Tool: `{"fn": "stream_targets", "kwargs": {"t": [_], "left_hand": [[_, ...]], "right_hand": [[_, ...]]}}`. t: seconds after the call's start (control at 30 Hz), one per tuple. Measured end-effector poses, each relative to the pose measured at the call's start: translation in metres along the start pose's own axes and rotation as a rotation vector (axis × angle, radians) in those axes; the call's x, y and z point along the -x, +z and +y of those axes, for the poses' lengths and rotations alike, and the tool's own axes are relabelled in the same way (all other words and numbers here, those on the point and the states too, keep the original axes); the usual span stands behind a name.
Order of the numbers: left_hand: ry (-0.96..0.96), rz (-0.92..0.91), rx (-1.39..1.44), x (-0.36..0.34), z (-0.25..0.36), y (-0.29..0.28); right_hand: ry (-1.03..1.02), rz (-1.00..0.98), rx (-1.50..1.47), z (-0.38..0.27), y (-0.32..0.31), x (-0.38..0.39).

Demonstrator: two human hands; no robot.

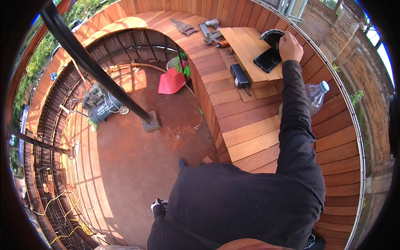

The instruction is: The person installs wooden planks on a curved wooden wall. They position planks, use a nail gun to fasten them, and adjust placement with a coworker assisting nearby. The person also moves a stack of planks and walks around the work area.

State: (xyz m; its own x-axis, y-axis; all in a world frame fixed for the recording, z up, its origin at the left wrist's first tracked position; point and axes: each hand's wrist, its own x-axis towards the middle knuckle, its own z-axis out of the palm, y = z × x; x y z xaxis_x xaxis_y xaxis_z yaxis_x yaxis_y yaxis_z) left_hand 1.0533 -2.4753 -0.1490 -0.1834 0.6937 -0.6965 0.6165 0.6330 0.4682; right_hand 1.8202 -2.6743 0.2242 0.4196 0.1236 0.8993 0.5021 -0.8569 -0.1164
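Observation:
My right arm reaches forward over a curved wooden bench. My bare right hand is closed on the edge of a dark, limp, glove-like piece with a greyish rim. Under it, a black phone lies on a low wooden box. Beside the box is a black box-shaped device with a short cord. A clear plastic bottle with a blue cap stands right of my forearm, partly hidden by it. My left hand, in a white and dark glove, hangs low by my body; its fingers are too small to read.
On the bench farther off lie a hand saw, a nail gun and an orange-handled tool. A black pole rises from the floor. An air compressor, a red sheet and cords are lower left.

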Motion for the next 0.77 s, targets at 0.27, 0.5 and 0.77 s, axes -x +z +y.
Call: {"fn": "stream_targets", "kwargs": {"t": [0.27, 0.5, 0.77], "left_hand": [[-0.043, -0.008, 0.116, -0.033, -0.040, 0.007], [0.001, 0.052, -0.126, -0.051, -0.065, 0.015], [-0.074, 0.029, 0.057, -0.034, -0.043, 0.013]], "right_hand": [[0.175, -0.408, -0.011, -0.030, 0.003, 0.051], [0.459, -0.838, 0.281, -0.056, 0.016, 0.064], [0.544, -0.911, 0.237, -0.043, 0.043, 0.062]]}}
